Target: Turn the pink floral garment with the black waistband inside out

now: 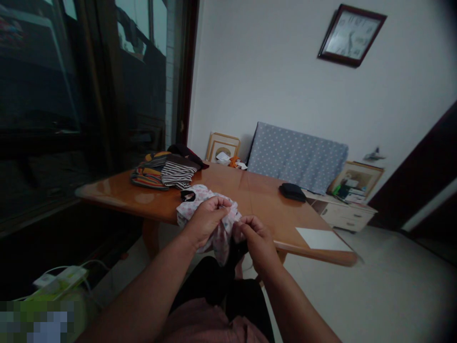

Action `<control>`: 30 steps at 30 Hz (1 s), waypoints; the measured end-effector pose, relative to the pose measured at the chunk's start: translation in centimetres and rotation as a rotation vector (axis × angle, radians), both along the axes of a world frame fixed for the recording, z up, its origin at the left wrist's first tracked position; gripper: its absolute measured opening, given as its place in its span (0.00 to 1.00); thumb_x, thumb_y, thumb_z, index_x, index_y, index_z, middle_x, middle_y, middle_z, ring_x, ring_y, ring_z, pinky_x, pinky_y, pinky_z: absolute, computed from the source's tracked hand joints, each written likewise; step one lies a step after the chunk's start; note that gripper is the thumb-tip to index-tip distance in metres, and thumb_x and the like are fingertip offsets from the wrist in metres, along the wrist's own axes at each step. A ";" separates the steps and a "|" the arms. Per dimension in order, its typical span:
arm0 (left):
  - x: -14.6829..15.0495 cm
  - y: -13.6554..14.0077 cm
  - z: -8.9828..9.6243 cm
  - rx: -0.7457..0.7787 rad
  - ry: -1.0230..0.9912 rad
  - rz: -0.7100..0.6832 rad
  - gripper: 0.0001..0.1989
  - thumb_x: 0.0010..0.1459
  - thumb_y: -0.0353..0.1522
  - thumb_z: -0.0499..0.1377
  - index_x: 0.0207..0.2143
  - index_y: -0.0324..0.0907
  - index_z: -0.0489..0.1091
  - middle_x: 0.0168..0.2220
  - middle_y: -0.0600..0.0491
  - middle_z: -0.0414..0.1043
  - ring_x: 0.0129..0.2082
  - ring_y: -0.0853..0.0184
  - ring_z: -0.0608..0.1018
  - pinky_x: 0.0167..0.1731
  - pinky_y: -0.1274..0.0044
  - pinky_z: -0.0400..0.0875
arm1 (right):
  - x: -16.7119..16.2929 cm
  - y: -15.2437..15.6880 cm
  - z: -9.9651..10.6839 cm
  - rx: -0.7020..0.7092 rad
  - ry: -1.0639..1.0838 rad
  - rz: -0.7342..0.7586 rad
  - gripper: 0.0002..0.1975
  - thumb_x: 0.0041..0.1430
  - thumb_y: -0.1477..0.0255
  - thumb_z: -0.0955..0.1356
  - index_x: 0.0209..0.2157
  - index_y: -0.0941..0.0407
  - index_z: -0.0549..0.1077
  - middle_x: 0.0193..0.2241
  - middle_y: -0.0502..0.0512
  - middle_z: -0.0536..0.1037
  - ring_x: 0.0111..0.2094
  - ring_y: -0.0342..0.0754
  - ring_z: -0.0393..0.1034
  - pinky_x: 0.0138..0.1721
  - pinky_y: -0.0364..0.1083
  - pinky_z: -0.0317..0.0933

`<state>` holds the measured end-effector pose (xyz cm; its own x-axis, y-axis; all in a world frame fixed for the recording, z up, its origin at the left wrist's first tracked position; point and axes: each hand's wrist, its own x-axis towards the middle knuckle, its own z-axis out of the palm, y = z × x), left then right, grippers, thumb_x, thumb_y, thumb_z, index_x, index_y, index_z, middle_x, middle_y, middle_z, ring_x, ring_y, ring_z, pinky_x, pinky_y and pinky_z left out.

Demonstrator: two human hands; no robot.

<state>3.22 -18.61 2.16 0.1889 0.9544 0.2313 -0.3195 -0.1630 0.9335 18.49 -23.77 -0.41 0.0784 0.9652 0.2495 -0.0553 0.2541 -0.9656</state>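
Holding a small white cloth with tiny dots (200,200), both your hands are closed on it at the near edge of the table (257,200). Your left hand (205,221) pinches a bunch of it from the left. Your right hand (257,240) pinches the part that hangs down, just beside the left one. The rest of the cloth lies on the table, right behind your left hand.

Near you on the left, a white power strip (60,281) with wires sits low down. On the right side of the table lies a flat white sheet (323,238). Farther back on the left is a pile of striped clothes (166,170). A small dark pouch (292,191) sits far on the right, well apart from your hands.

The table is shiny brown wood. Behind it a blue board with white dots (296,159) leans on the white wall. A low white cabinet (344,214) stands to the right of it. A clock (350,34) hangs high up. Dark windows (71,85) fill the left side.
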 end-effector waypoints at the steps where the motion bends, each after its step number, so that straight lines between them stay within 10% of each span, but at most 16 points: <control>1: 0.0 0.0 0.0 0.001 0.004 -0.006 0.10 0.50 0.31 0.66 0.37 0.41 0.74 0.31 0.55 0.73 0.29 0.71 0.72 0.31 0.79 0.64 | 0.0 -0.1 0.1 -0.005 0.023 0.000 0.09 0.58 0.64 0.71 0.31 0.53 0.70 0.21 0.45 0.71 0.23 0.42 0.61 0.28 0.42 0.54; 15: -0.7 1.0 -0.7 0.501 0.501 0.310 0.06 0.52 0.29 0.64 0.32 0.46 0.80 0.33 0.52 0.71 0.36 0.64 0.73 0.37 0.76 0.65 | 2.0 0.4 0.0 0.001 0.069 -0.054 0.11 0.57 0.62 0.72 0.34 0.52 0.69 0.24 0.43 0.69 0.24 0.41 0.60 0.27 0.42 0.54; 23: 1.0 -0.4 0.0 -0.014 0.159 0.037 0.07 0.55 0.32 0.59 0.37 0.41 0.71 0.28 0.54 0.75 0.24 0.70 0.74 0.25 0.79 0.63 | 1.7 0.1 -0.2 0.305 -0.378 -0.264 0.07 0.63 0.64 0.68 0.36 0.54 0.72 0.31 0.50 0.74 0.32 0.47 0.66 0.34 0.46 0.60; 30: 1.5 -2.2 1.5 -0.099 -0.137 -0.016 0.16 0.48 0.33 0.67 0.39 0.40 0.70 0.28 0.56 0.73 0.25 0.72 0.75 0.29 0.80 0.69 | 1.1 -1.2 -0.4 0.631 -0.830 -0.342 0.05 0.67 0.72 0.65 0.40 0.53 0.74 0.34 0.54 0.75 0.38 0.51 0.67 0.40 0.50 0.59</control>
